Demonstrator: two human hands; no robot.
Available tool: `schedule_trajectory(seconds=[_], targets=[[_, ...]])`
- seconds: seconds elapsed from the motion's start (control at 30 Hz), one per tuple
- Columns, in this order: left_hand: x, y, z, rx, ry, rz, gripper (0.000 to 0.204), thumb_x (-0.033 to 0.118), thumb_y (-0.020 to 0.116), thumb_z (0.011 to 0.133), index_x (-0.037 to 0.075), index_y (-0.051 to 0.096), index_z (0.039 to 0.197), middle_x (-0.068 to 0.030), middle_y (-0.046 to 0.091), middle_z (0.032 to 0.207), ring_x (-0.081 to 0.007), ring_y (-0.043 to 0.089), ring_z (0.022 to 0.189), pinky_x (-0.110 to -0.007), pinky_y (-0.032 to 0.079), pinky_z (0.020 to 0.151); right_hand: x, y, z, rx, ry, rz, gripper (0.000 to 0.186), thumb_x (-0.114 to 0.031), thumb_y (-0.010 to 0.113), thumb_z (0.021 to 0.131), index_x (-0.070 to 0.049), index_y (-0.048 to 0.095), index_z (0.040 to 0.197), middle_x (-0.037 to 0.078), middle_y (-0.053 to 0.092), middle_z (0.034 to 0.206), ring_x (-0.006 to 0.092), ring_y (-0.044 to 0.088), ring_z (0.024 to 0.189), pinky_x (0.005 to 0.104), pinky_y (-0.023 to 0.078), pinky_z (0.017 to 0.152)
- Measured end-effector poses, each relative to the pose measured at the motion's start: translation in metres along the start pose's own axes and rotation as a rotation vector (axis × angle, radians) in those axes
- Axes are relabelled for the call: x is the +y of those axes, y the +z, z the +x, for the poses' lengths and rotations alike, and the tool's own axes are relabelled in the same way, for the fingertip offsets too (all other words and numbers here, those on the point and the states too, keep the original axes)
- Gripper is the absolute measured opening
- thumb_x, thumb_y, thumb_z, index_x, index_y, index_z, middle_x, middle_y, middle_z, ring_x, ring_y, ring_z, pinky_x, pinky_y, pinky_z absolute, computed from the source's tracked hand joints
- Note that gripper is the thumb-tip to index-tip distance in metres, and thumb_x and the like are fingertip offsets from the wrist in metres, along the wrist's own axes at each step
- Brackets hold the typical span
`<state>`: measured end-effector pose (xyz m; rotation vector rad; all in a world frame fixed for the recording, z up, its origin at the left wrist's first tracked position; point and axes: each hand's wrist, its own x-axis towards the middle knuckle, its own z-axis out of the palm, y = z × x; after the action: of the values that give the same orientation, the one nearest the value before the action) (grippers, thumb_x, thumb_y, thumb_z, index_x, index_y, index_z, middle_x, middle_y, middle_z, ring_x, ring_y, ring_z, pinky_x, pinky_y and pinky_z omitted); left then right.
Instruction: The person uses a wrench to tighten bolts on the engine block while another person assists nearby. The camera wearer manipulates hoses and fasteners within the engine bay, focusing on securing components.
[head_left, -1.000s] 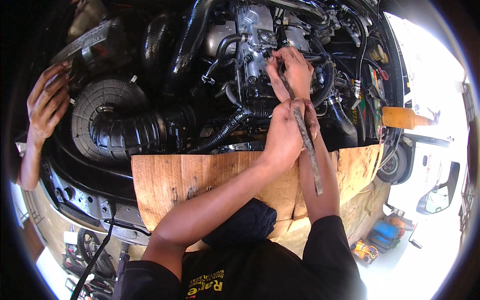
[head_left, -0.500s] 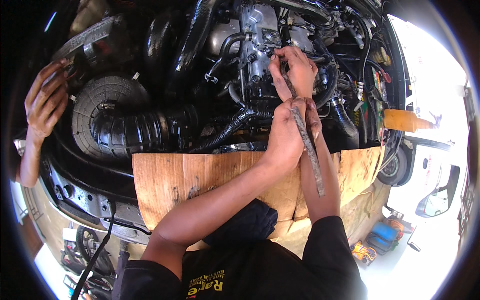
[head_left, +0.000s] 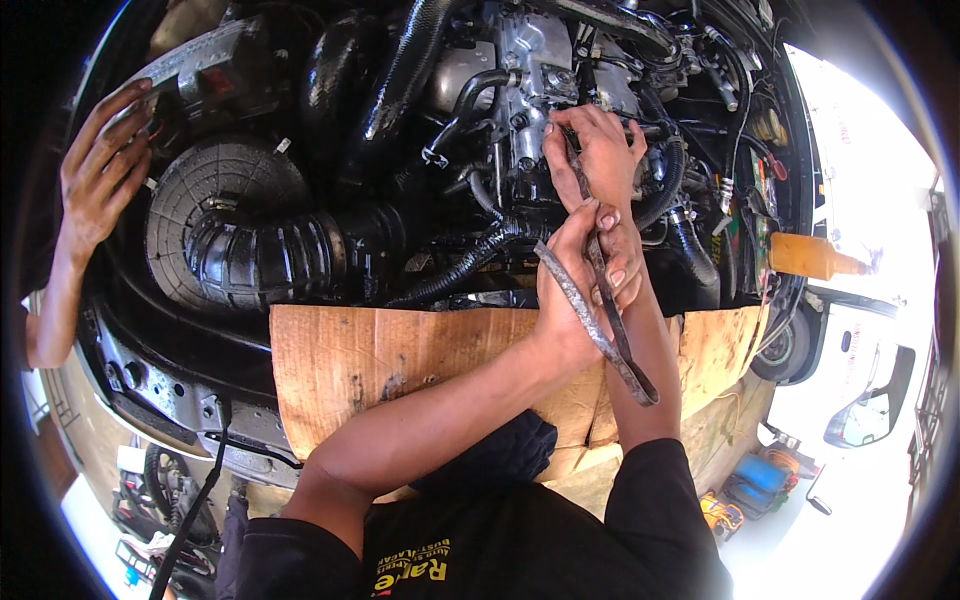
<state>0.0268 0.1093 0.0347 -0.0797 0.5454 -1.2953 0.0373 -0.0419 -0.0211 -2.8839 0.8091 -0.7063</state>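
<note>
A narrow, flexible, grime-covered strip (head_left: 643,388) bends into a loop below my hands, and one end lies over the wrist side of my left hand (head_left: 590,265). The fingers of that hand are closed round the strip, just over my right wrist. Farther up, my right hand (head_left: 598,150) reaches to the front of the metal engine (head_left: 525,125). Its fingers are curled, and the strip runs in between thumb and fingers. What its fingertips touch is hidden.
A cardboard sheet (head_left: 340,365) covers the car's front edge, with dark cloth (head_left: 500,450) below. A round air filter housing (head_left: 225,180) and ribbed hose fill the left. Another person's hand (head_left: 105,175) hovers there. An orange bottle (head_left: 805,256) lies at right.
The strip hung straight down past my left hand; now it is folded into a loop with its end swung to the left. My left fingers have shifted around it. The other person's hand rose slightly.
</note>
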Motion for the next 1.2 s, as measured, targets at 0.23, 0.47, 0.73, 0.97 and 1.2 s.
schedule_trajectory(seconds=[0.23,0.47,0.73,0.97,1.2], targets=[[0.003,0.008,0.001,0.049,0.096,0.382,0.023,0.032,0.055,0.112,0.013,0.056,0.1,0.0014,0.05,0.069,-0.0112,0.044,0.047,-0.029,0.031,0.045,-0.006,0.002,0.002,0.023,0.01,-0.004,0.018,-0.028,0.072,0.1,-0.017,0.079,0.112,0.001,0.075,0.111,0.0243,0.069,0.116,0.0544,0.029,0.122],[-0.003,0.008,0.001,0.025,0.109,0.406,0.03,0.037,0.049,0.115,0.014,0.054,0.096,0.0008,0.05,0.063,-0.0093,0.046,0.047,-0.027,0.032,0.043,0.006,0.008,0.001,0.076,0.042,0.097,0.019,-0.025,0.072,0.099,-0.016,0.078,0.115,0.002,0.075,0.112,0.0234,0.07,0.113,0.0489,0.031,0.12],[-0.002,-0.001,0.007,-0.062,0.024,0.295,0.033,0.04,0.049,0.117,0.015,0.055,0.097,-0.0003,0.052,0.061,-0.008,0.04,0.044,-0.025,0.03,0.044,0.004,0.007,0.006,0.08,0.017,0.159,0.021,-0.024,0.07,0.099,-0.015,0.077,0.116,0.003,0.078,0.113,0.0257,0.072,0.113,0.0484,0.033,0.117],[-0.003,0.001,0.009,-0.084,-0.026,0.22,0.034,0.044,0.047,0.118,0.016,0.055,0.1,-0.0005,0.053,0.063,-0.0067,0.035,0.044,-0.024,0.029,0.046,0.006,0.01,0.007,0.138,0.036,0.15,0.016,-0.021,0.071,0.097,-0.014,0.077,0.11,0.003,0.079,0.109,0.0236,0.074,0.106,0.0463,0.034,0.116],[-0.003,-0.005,0.009,-0.168,-0.038,0.198,0.036,0.046,0.046,0.119,0.016,0.056,0.102,-0.0006,0.054,0.065,-0.0058,0.036,0.045,-0.023,0.029,0.047,0.01,0.011,0.006,0.114,0.071,0.171,0.014,-0.022,0.075,0.097,-0.012,0.077,0.107,0.001,0.08,0.109,0.0208,0.075,0.103,0.0457,0.039,0.111]])
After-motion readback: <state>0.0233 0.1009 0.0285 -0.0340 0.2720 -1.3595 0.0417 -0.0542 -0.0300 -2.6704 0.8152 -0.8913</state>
